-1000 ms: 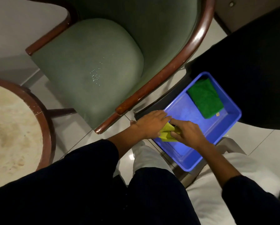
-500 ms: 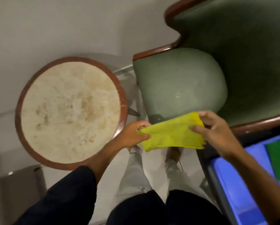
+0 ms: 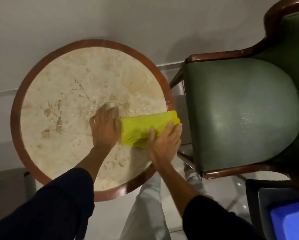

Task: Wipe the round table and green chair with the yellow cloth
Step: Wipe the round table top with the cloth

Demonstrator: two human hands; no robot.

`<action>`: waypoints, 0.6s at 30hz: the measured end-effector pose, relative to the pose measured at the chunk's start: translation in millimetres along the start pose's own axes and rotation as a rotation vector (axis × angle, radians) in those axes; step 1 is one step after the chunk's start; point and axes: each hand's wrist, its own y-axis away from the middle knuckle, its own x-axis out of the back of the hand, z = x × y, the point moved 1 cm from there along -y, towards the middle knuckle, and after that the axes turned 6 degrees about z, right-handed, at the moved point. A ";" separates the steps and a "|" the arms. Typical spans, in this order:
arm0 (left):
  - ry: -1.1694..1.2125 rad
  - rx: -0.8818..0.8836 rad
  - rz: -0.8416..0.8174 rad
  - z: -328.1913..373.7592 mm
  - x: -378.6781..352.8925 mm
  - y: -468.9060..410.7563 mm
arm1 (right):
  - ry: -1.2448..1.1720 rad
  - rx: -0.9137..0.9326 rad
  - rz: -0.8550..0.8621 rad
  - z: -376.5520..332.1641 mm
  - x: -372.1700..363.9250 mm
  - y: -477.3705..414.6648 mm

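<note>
- The yellow cloth is folded into a thick oblong pad and lies flat on the right part of the round table, its far end reaching the wooden rim next to the chair.
- Your right hand lies flat on the cloth's near right portion, fingers stretched out and pressing down on it rather than curled round it; the palm hangs past the table's edge.
- Your left hand rests open on the stone top, touching the cloth's left end; whether the fingers catch that end of the cloth you cannot tell, as the hand is blurred.
- The table top is pale, mottled stone with brownish patches, ringed by a reddish-brown wooden border.
- The green chair stands just beside the table on your right, its rounded seat facing the table and a small scatter of shining droplets on the cushion; dark wooden arms frame it.
- Your dark sleeves fill the lower corners, with light trousers between them over the glossy tiled floor.
- A blue tray shows at the lower right corner, behind the chair's near arm.
</note>
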 end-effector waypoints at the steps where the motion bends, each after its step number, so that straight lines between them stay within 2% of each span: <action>1: -0.039 0.015 0.007 -9.4 -9.6 -4.7 | 0.006 -0.080 -0.035 -8.6 -18.4 3.3; 4: -0.123 0.044 0.018 -29.4 -32.4 -7.5 | 0.029 -0.195 0.046 -35.9 -51.1 -18.2; 8: -0.096 0.067 0.014 -37.6 -42.1 -3.6 | 0.096 -0.033 0.204 -72.0 -65.8 -89.5; 10: -0.126 0.059 0.049 -40.9 -42.0 -1.6 | 0.167 0.159 0.202 -94.8 -68.9 -125.5; 14: -0.135 0.050 0.084 -40.6 -43.8 -3.4 | 0.312 0.580 0.035 -137.4 -82.8 -143.0; 18: -0.128 0.048 0.042 -42.6 -42.7 -1.3 | 0.297 1.064 -0.132 -105.8 -79.7 -104.2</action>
